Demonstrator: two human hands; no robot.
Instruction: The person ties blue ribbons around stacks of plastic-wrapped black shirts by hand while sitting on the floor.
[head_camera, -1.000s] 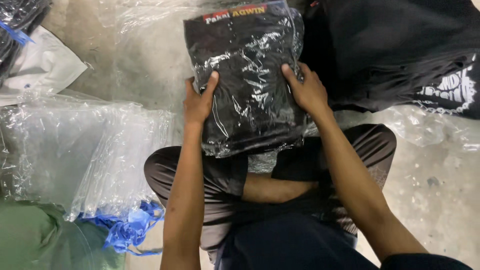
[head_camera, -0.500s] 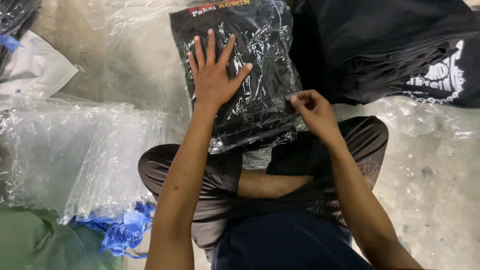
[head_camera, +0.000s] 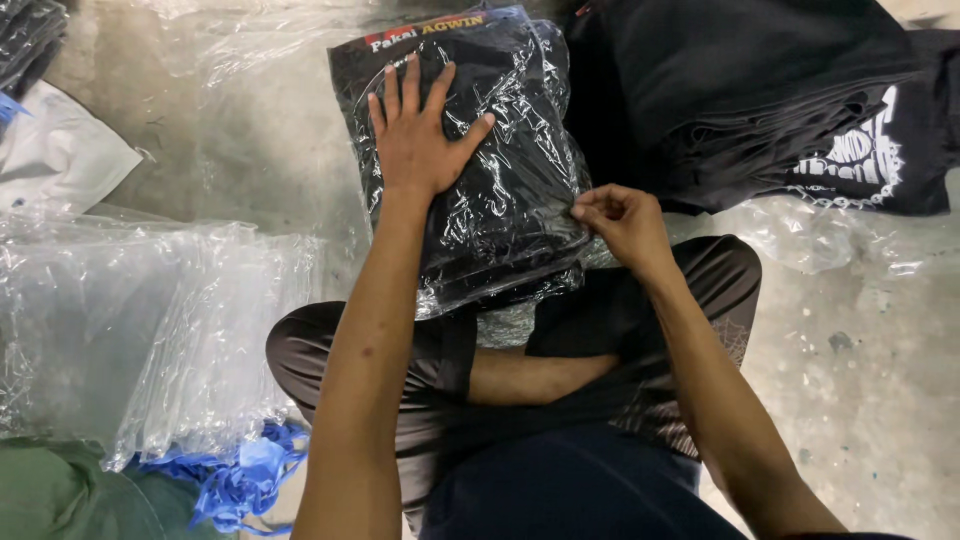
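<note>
The concrete floor (head_camera: 250, 160) carries everything. A pile of folded black garments (head_camera: 740, 100) lies to your right, a stack of empty clear bags (head_camera: 150, 330) to your left. The bagged black garment (head_camera: 470, 160) rests on the floor against your crossed legs. Your left hand (head_camera: 420, 140) lies flat on it, fingers spread. Your right hand (head_camera: 625, 220) pinches the bag's lower right edge, fingers closed on the film. Risk: thin film may tear under a hard pull, or slide if the flat palm lifts.
</note>
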